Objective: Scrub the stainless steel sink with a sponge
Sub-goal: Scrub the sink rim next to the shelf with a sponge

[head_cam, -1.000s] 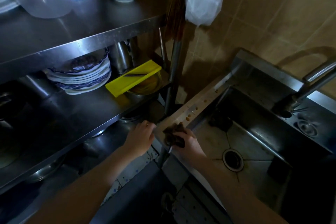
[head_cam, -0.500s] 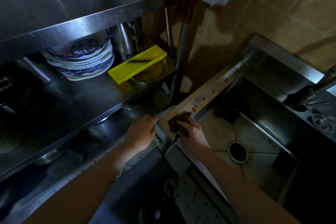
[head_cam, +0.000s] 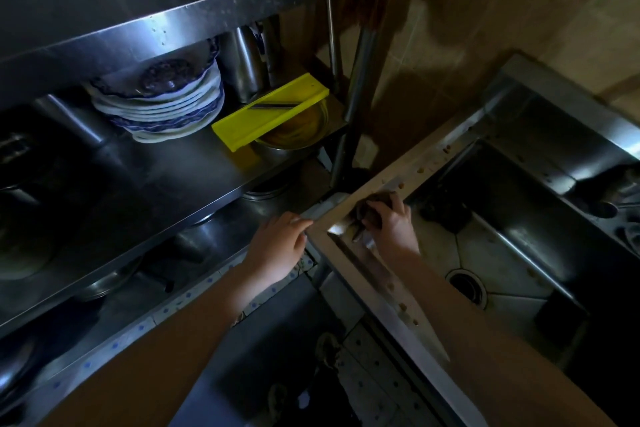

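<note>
Several crumbs (head_cam: 420,170) dot the sink rim (head_cam: 388,180) ahead. The right grip (head_cam: 391,225), curled on the sponge (head_cam: 372,206), should press flat and stroke outward, while the left grip (head_cam: 280,246), loosely open, braces the corner.

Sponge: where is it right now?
Head view: the sponge sits under the right hand on the sink left rim, near its front corner, right of the left hand.

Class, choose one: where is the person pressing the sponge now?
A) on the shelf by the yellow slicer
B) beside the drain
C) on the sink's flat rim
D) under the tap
C: the right hand grips the sponge on the sink rim, well apart from the drain.
</note>
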